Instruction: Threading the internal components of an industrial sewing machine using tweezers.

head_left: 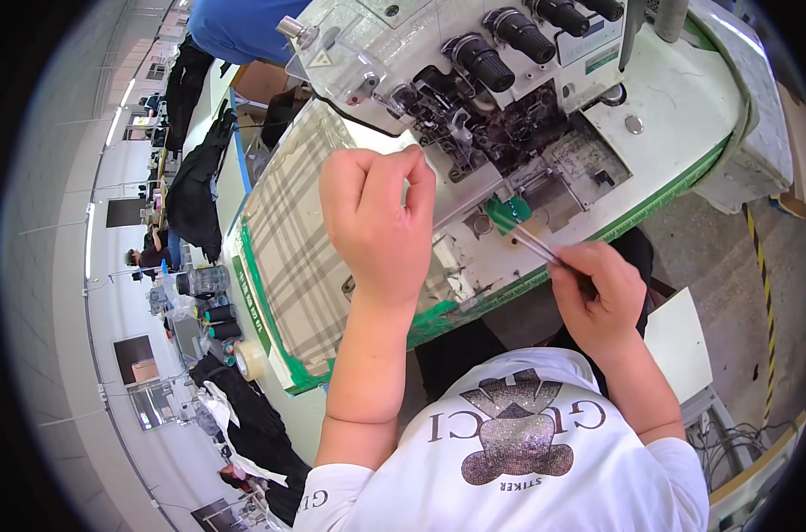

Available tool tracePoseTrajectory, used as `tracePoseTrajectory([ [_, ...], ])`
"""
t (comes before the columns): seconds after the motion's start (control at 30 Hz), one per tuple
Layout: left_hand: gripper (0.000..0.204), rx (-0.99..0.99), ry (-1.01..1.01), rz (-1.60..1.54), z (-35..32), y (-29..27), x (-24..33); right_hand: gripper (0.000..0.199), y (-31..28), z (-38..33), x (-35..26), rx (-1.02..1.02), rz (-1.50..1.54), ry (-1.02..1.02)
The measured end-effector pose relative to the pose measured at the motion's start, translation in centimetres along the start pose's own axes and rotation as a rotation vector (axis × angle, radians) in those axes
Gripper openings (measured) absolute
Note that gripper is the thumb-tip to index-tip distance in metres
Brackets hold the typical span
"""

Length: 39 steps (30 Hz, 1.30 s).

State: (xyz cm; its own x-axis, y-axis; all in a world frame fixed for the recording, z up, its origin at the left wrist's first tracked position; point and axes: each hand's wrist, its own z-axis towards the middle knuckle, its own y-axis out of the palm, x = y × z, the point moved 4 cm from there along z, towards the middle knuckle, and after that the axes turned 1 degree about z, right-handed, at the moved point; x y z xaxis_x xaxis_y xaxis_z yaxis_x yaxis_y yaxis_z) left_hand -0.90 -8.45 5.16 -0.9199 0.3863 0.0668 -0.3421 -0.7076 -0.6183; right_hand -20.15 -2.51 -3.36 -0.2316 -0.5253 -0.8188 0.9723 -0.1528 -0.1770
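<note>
A white overlock sewing machine (425,40) stands in front of me, its front open so the dark inner parts (491,133) show. My left hand (376,213) is raised left of these parts, over the checked-patterned bed. Its thumb and forefinger are pinched together; whatever is between them is too small to make out. Lower right, my right hand (600,293) grips a pair of metal tweezers (534,244). The tweezers point up and left toward a piece of green tape (506,213) at the machine's front edge.
Black tension dials (478,62) line the machine's top, beside a clear plastic guard (336,66). A roll of clear tape (251,360), thread cones (225,321) and dark cloth (197,195) lie on the left. A person in blue (243,27) is close behind the machine.
</note>
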Motion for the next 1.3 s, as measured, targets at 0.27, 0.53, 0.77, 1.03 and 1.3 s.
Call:
tracePoseTrajectory([
  [0.27, 0.022, -0.029, -0.012, 0.030, -0.2, 0.2, 0.1, 0.023, 3.2, 3.9, -0.8, 0.101, -0.271, -0.202],
  [0.53, 0.022, -0.052, -0.028, 0.035, -0.4, 0.6, -0.1, 0.028, 4.2, 4.7, -0.5, 0.120, -0.316, -0.238],
  [0.77, 0.023, -0.046, -0.060, 0.009, -0.4, 0.8, -0.4, 0.025, 4.2, 5.0, -0.3, 0.098, -0.352, -0.279],
  [1.03, 0.023, -0.054, -0.055, -0.003, -0.7, 1.3, -0.3, 0.020, 4.6, 5.3, 0.4, 0.138, -0.382, -0.346],
  [1.3, 0.021, -0.085, -0.085, 0.004, -1.0, 1.8, -0.5, 0.022, 5.0, 5.7, 1.4, 0.165, -0.385, -0.390],
])
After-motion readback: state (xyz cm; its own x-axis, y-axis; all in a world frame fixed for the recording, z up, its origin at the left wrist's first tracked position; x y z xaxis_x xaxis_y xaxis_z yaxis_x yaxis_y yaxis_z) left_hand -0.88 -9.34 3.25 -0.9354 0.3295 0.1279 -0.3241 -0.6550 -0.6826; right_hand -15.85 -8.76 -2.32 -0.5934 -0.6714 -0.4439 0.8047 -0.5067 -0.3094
